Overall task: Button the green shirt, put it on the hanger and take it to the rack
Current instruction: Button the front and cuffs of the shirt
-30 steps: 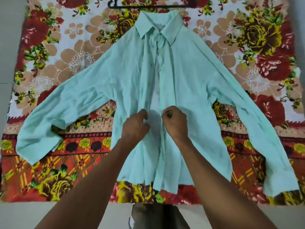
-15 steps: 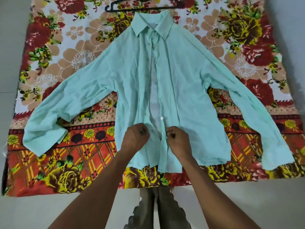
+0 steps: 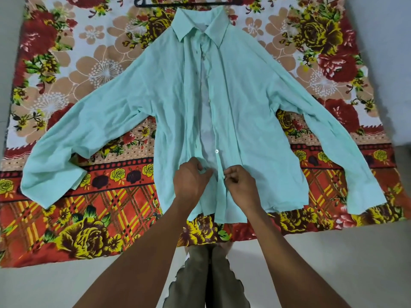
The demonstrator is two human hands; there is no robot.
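1. Pale green long-sleeved cotton shirt [image 3: 255,103] lies face up, sleeves spread, centred on the floral red-and-cream bedsheet [image 3: 66,218]; hem near the sheet's near edge, collar near its far edge.
2. Front is open for most of its length. One white button [image 3: 217,151] shows on the placket just above the hands.
3. Left hand [image 3: 191,181] has fingers curled, pinching the left front panel's edge.
4. Right hand [image 3: 241,185] has thumb and fingertips pinched on the button placket, low on the shirt.
5. Black plastic hanger [image 3: 178,3] lies at the sheet's far edge, just beyond the collar, unused.
6. Risks: panels are apart, so button and hole may mismatch by one row; thin cloth bunches under the pinch and the button can slip out.
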